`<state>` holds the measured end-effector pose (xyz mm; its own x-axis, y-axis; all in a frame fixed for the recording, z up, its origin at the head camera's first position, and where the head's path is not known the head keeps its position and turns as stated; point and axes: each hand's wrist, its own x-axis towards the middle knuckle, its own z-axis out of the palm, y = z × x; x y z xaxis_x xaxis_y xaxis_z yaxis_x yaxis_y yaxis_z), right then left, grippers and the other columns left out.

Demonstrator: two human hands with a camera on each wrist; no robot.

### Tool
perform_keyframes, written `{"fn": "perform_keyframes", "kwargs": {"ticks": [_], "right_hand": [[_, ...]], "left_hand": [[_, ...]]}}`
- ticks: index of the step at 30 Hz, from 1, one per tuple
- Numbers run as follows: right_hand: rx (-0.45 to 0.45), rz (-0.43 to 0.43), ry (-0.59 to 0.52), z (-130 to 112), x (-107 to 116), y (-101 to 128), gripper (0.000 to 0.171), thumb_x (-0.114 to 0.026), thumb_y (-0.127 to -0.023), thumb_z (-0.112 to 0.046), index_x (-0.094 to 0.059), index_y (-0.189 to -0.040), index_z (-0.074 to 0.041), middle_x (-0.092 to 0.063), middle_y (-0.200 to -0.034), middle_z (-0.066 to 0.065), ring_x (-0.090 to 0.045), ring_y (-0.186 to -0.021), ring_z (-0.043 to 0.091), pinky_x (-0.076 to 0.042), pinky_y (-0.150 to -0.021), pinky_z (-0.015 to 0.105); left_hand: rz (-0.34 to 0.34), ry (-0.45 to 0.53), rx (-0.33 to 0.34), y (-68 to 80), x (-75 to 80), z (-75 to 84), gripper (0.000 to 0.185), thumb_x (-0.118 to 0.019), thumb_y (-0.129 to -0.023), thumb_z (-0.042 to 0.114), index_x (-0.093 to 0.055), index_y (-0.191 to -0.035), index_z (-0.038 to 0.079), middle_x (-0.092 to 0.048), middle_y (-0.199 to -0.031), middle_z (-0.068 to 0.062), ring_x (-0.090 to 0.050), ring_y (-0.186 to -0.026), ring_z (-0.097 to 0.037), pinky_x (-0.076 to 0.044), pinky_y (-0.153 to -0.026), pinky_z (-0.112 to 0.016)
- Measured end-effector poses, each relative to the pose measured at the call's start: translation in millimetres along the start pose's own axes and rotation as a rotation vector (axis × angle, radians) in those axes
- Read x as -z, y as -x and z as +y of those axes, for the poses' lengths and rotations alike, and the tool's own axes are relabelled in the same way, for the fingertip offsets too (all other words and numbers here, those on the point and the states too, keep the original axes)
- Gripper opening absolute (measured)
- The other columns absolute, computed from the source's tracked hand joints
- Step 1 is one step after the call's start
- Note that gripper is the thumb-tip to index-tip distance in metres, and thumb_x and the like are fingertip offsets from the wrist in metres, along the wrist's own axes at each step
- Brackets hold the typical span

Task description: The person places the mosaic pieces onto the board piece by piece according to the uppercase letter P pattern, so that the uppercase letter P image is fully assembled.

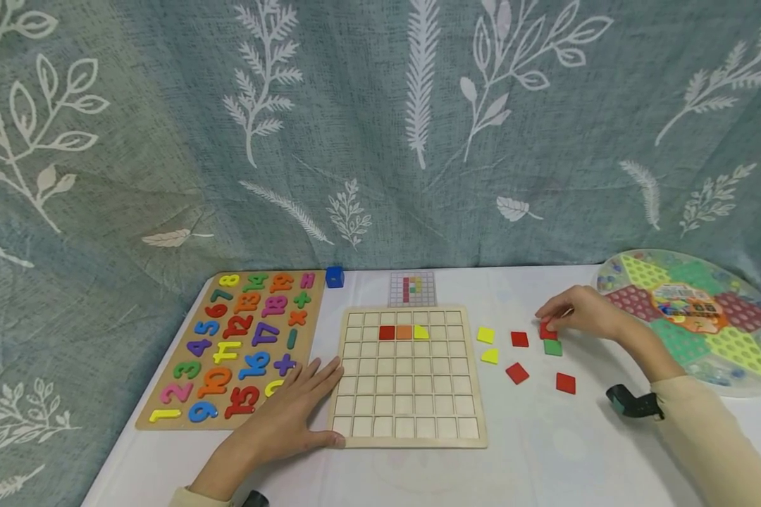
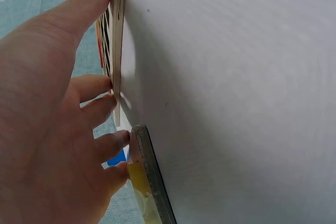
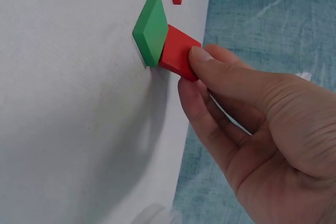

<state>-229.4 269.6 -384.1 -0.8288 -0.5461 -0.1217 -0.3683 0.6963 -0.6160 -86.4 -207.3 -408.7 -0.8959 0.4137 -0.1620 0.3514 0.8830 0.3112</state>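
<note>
Right hand [image 1: 577, 313] pinching a red square tile [image 3: 178, 52] at the far side of the loose tiles, thumb and fingers curled round it; tile touching a green square tile [image 3: 152, 29] on the white worktop [image 1: 545, 436]. Left hand [image 1: 292, 412] spread flat, fingers straight, pressed against the left edge of the wooden grid board [image 1: 409, 422], between it and the number puzzle board [image 1: 165, 401].

Early going, by the look of it: only three cells filled in the grid's second row, namely a red square [image 1: 387, 332], an orange square [image 1: 404, 332] and a yellow triangle [image 1: 421, 332]. Rest of the grid bare.

Loose on the worktop, counted: four red squares including the pinched one, one green square, one yellow square [image 1: 485, 335], one yellow triangle [image 1: 490, 356]. Seven not yet placed.

Pattern card [image 1: 412, 289] behind the grid.
</note>
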Motion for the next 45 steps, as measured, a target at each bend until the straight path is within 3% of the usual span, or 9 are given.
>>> {"fn": "perform_keyframes", "kwargs": {"ticks": [11, 18, 23, 28, 45], "right_hand": [[0.01, 0.047, 0.003, -3, 2, -2, 0.025, -0.066, -0.08, -0.006, -0.067, -0.105, -0.003, -0.068, -0.098, 0.008, -0.062, -0.083, 0.012, -0.053, -0.067, 0.023], [0.034, 0.064, -0.075, -10, -9, -13, 0.026, -0.065, -0.081, -0.006, -0.066, -0.107, -0.002, -0.068, -0.098, 0.008, -0.062, -0.081, 0.011, -0.054, -0.066, 0.025], [0.075, 0.077, -0.064, -19, -15, -23, 0.026, -0.067, -0.08, -0.005, -0.066, -0.105, -0.001, -0.068, -0.096, 0.008, -0.062, -0.08, 0.012, -0.054, -0.069, 0.025], [0.085, 0.072, -0.071, -30, -20, -34, 0.025, -0.067, -0.08, -0.008, -0.067, -0.105, -0.003, -0.068, -0.095, 0.005, -0.061, -0.076, 0.011, -0.052, -0.062, 0.024], [0.186, 0.056, -0.099, -75, -45, -73, 0.025, -0.068, -0.078, -0.003, -0.068, -0.103, -0.001, -0.068, -0.093, 0.004, -0.061, -0.079, 0.012, -0.054, -0.069, 0.025]], "left_hand": [[0.008, 0.006, 0.0, 0.1, -1.1, 0.3, 0.101, -0.056, -0.063, 0.073, -0.026, -0.143, 0.021, -0.018, -0.15, 0.007, -0.012, -0.138, -0.025, -0.009, -0.113, -0.046], [-0.001, 0.005, 0.015, 1.0, -2.2, 0.0, 0.101, -0.055, -0.062, 0.074, -0.027, -0.143, 0.021, -0.018, -0.15, 0.007, -0.012, -0.138, -0.025, -0.009, -0.113, -0.045], [-0.002, 0.003, 0.012, 1.0, -2.4, -0.5, 0.101, -0.054, -0.062, 0.075, -0.027, -0.143, 0.021, -0.018, -0.15, 0.007, -0.012, -0.138, -0.025, -0.009, -0.113, -0.045], [0.0, 0.0, 0.013, 0.0, -2.5, -0.4, 0.101, -0.054, -0.062, 0.075, -0.027, -0.143, 0.021, -0.017, -0.15, 0.008, -0.012, -0.138, -0.024, -0.009, -0.113, -0.045], [0.01, 0.016, -0.01, 0.3, -1.8, -1.7, 0.099, -0.054, -0.064, 0.074, -0.026, -0.143, 0.02, -0.018, -0.15, 0.006, -0.012, -0.137, -0.026, -0.009, -0.113, -0.046]]}}
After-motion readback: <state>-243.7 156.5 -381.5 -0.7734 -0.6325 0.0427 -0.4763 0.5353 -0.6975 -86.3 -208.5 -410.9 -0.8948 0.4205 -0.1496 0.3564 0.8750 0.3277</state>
